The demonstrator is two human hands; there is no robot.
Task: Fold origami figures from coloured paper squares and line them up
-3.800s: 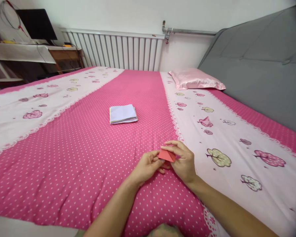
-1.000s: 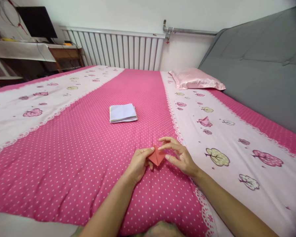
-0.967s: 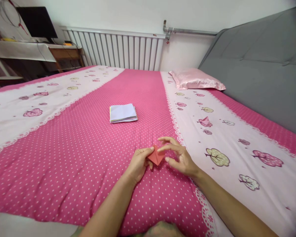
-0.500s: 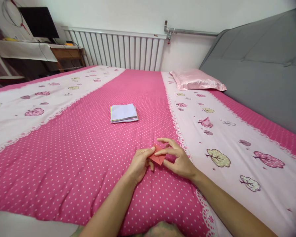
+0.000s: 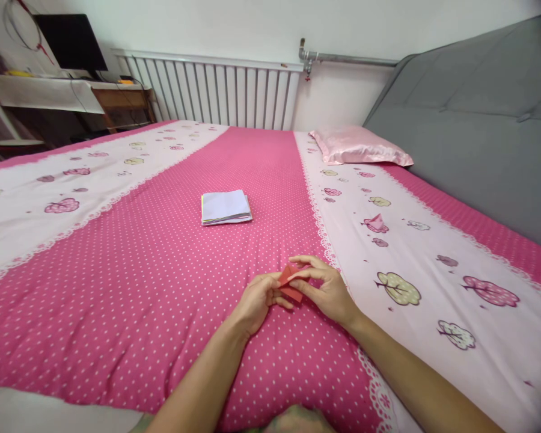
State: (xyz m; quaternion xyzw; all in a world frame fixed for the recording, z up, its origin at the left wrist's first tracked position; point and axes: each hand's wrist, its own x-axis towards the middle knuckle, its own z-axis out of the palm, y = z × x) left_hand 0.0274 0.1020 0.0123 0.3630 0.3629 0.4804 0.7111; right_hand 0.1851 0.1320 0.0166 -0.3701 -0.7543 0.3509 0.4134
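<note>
A small piece of folded red paper [image 5: 293, 292] is held between my two hands, just above the pink dotted bedspread [image 5: 162, 288]. My left hand [image 5: 262, 299] is closed on its left edge, thumb on top and fingers beneath. On the right side, my right hand [image 5: 328, 290] pinches the paper between thumb and index finger, its other fingers stretched out past the far edge. Parts of the paper are covered by the fingers. Farther off, a stack of paper sheets [image 5: 226, 206] with a white one on top lies on the bedspread.
A small folded pink paper piece [image 5: 377, 222] sits on the white printed strip to the right. Behind it are a pink pillow [image 5: 360, 145] and a grey headboard [image 5: 473, 108]. A white radiator [image 5: 216, 90] lines the wall; a desk with a monitor [image 5: 71, 42] stands far left.
The red paper has tilted and turned slightly between my hands. My right thumb and index finger have closed together on it, and my left fingers have shifted underneath.
</note>
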